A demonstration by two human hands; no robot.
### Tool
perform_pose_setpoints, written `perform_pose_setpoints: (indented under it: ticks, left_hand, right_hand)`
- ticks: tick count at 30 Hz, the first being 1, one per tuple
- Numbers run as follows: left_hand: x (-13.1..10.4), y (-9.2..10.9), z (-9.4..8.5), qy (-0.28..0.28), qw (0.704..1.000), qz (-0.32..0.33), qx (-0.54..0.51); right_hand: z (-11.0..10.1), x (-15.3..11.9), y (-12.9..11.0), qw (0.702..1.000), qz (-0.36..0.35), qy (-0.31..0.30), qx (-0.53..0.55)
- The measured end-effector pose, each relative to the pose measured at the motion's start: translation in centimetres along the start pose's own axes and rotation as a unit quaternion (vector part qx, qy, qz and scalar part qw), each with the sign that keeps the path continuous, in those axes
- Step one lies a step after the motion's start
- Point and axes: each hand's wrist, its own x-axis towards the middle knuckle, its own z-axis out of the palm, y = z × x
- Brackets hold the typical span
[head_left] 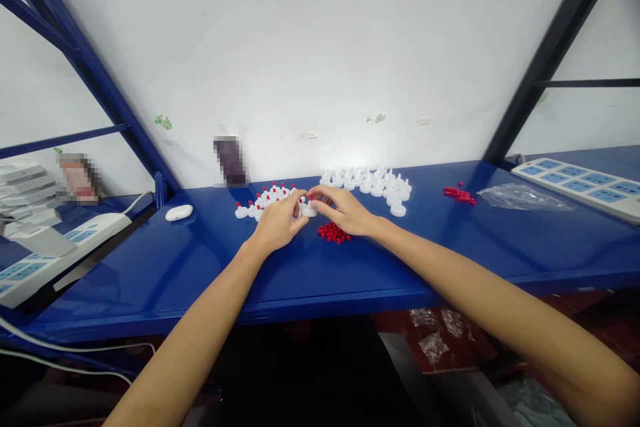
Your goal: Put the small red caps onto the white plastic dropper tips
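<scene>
My left hand (279, 220) is closed on the side of a white nozzle cap (308, 210) at the middle of the blue table. From the right, my right hand (345, 209) pinches a small red tip (310, 198) at the top of that cap. White caps with red tips (241, 211) stand in a group behind and left of my left hand. Behind my right hand are several white caps without red tips (399, 208). A pile of small red tips (334, 233) lies just in front of my right hand.
More red pieces (460, 195) and a clear plastic bag (517, 197) lie on the right of the blue table (200, 273). A white case (179, 213) sits at the left. Power strips (585, 180) flank both sides.
</scene>
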Motion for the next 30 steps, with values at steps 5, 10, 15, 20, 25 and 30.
perform_pose_setpoints:
  ticks: [5, 10, 15, 20, 25, 30]
  left_hand:
    - [0.0, 0.5, 0.2, 0.005, 1.0, -0.002, 0.023]
    - [0.3, 0.2, 0.1, 0.047, 0.999, -0.013, 0.006]
    - [0.5, -0.2, -0.1, 0.072, 0.997, -0.018, 0.027]
    - [0.3, -0.1, -0.2, 0.058, 0.996, -0.061, 0.002]
    - [0.2, -0.2, -0.1, 0.057, 0.997, -0.051, 0.017]
    - [0.1, -0.3, 0.0, 0.063, 0.996, 0.026, 0.057]
  right_hand:
    - [0.3, 0.5, 0.7, 0.995, 0.067, 0.067, -0.014]
    - [-0.1, 0.1, 3.0, 0.97, 0.146, 0.021, -0.191]
    - [-0.1, -0.1, 4.1, 0.985, 0.132, -0.035, -0.108]
    - [-0.1, -0.1, 3.5, 0.988, 0.13, -0.047, -0.076]
    - [-0.3, 0.0, 3.0, 0.984, 0.106, -0.094, -0.111]
    - [-0.4, 0.0, 3.1, 0.984, 0.08, -0.116, -0.113]
